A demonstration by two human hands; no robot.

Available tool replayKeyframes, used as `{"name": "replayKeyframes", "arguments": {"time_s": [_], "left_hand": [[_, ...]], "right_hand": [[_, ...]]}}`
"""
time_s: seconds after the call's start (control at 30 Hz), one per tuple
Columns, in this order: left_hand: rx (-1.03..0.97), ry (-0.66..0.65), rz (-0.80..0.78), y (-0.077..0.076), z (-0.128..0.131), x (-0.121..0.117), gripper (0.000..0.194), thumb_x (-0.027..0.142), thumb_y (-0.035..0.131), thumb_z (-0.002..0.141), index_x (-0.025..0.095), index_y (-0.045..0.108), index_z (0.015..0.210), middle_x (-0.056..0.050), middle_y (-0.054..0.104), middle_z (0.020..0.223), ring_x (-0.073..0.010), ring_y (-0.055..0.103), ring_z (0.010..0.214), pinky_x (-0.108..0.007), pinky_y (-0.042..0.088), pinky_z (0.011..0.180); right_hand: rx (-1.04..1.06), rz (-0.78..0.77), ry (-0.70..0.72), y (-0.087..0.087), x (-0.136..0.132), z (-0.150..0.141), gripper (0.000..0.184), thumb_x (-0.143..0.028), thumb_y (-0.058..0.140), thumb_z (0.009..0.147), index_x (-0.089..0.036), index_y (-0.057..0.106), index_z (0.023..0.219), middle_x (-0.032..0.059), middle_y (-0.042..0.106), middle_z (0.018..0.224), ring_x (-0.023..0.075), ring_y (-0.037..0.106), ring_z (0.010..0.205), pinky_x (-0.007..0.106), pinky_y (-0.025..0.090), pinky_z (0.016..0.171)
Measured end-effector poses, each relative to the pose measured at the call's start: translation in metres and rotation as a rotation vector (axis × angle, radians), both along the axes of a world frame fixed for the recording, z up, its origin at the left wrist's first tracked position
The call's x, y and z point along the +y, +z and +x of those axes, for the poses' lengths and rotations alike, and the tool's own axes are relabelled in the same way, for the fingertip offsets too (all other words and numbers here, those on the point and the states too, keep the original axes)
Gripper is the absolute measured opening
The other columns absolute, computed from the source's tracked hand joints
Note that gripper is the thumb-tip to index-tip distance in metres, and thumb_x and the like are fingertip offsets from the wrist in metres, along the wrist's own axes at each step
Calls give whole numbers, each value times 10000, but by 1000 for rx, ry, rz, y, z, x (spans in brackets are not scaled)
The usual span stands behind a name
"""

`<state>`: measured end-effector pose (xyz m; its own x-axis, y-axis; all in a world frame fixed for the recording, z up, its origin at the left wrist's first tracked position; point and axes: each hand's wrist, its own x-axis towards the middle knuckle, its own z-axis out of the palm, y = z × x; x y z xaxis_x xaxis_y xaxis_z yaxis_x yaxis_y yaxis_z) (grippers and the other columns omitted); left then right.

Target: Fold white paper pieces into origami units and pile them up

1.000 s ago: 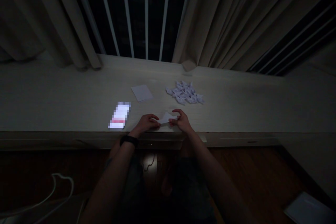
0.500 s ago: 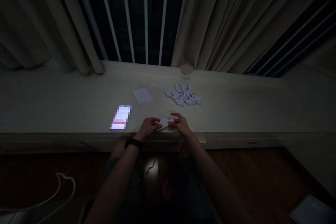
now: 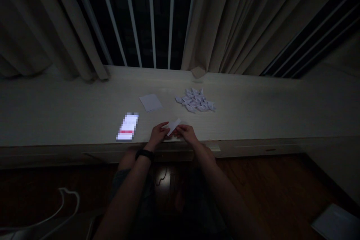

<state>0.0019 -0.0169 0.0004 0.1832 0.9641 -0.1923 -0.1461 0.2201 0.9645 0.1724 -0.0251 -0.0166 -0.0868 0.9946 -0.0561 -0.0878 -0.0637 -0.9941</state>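
Note:
A small white folded paper [image 3: 173, 126] is held between my two hands just above the front edge of the pale counter [image 3: 253, 116]. My left hand [image 3: 159, 135], with a black band on its wrist, pinches the paper's left side. On the other side, the fingers of my right hand [image 3: 186, 133] close on its right end. Beyond my hands lies a cluster of several folded white paper pieces [image 3: 195, 100]. To its left is a flat stack of square white paper [image 3: 151, 102].
A lit phone [image 3: 128, 126], its screen blurred out, lies left of my hands. Curtains [image 3: 213, 22] and a barred dark window [image 3: 146, 18] stand behind the counter. A white cable [image 3: 78, 198] hangs at lower left, and a pale flat object [image 3: 336, 222] is at lower right.
The folded paper has turned and now slants up to the right, looking narrower. My right hand has moved slightly left, its raised fingers now curled in. The view has shifted a little.

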Motion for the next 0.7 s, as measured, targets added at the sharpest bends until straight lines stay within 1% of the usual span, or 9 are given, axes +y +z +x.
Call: {"name": "replayKeyframes", "arguments": {"time_s": [0.17, 0.27, 0.37, 0.5, 0.7], "left_hand": [[19, 30, -7, -2, 2, 2, 582, 212, 749, 694, 79, 553, 1226, -61, 694, 753, -141, 654, 590, -286, 575, 571], [16, 27, 4, -3, 3, 3, 568, 203, 741, 702, 74, 555, 1223, -60, 694, 746, -140, 656, 596, -293, 583, 590], [48, 14, 25, -4, 2, 3, 560, 204, 737, 707, 67, 558, 1220, -60, 693, 720, -138, 652, 572, -276, 574, 568], [69, 8, 39, -5, 2, 3, 559, 214, 740, 704, 75, 565, 1216, -65, 699, 728, -137, 652, 561, -251, 559, 545], [97, 13, 19, -3, 2, 3, 552, 210, 730, 709, 76, 568, 1219, -69, 706, 763, -132, 648, 552, -256, 557, 550]], "right_hand": [[0, 5, 46, 0, 0, 4, 399, -490, 693, 678, -156, 702, 898, 71, 721, 802, 157, 656, 667, 249, 494, 581], [-19, 15, 18, -1, 1, 2, 402, -495, 690, 673, -153, 702, 884, 68, 717, 771, 149, 640, 625, 248, 487, 564], [-26, 23, -6, -2, 1, 1, 414, -505, 684, 676, -148, 700, 885, 68, 713, 752, 148, 631, 609, 249, 485, 553], [-12, 34, 6, -5, 2, 2, 418, -500, 682, 690, -143, 703, 907, 76, 715, 781, 143, 631, 611, 257, 498, 576], [6, 26, -7, -5, 1, 3, 407, -494, 697, 674, -142, 704, 878, 68, 713, 773, 136, 632, 610, 255, 503, 592]]}}
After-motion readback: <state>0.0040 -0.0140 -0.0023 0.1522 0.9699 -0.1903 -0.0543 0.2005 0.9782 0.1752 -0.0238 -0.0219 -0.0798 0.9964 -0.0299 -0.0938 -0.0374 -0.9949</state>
